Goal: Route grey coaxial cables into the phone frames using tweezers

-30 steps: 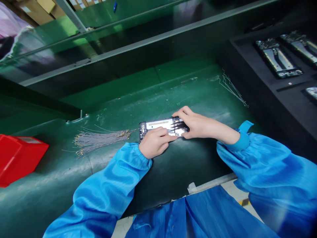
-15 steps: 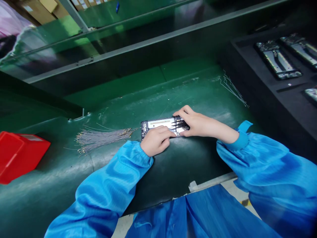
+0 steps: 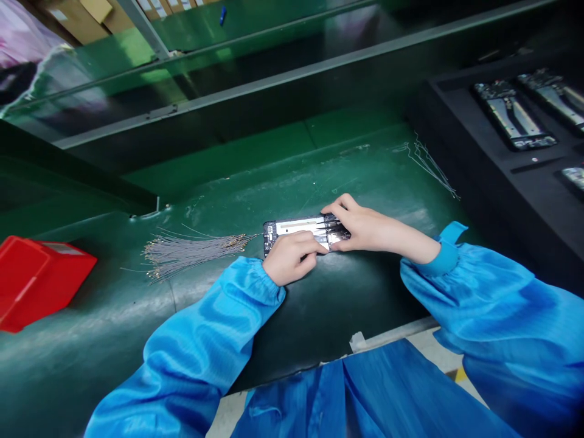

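An opened phone body point(image 3: 292, 226), with a silver middle and dark ends, lies lengthwise on the green work surface point(image 3: 319, 304). Over its lower edge rests my left hand point(image 3: 291, 257), its index finger reaching along the phone and its other fingers curled. My right hand point(image 3: 351, 224) grips the phone's right end, thumb and fingers on opposite long edges. Left of the phone lies a bundle of thin grey cables point(image 3: 191, 252) with small brass-coloured tips; one cable end touches or nearly touches the phone's left end.
At the left stands a red bin point(image 3: 45, 280). A black foam tray point(image 3: 483, 164) at the right holds several opened phone bodies point(image 3: 513, 115). A few loose cables point(image 3: 431, 164) lie beside the tray. Behind, a metal rail point(image 3: 255, 79) crosses the view, with cardboard boxes point(image 3: 82, 21) beyond.
The view has shifted slightly. Both hands keep nearly the same place on the phone, with no clear change of grip.
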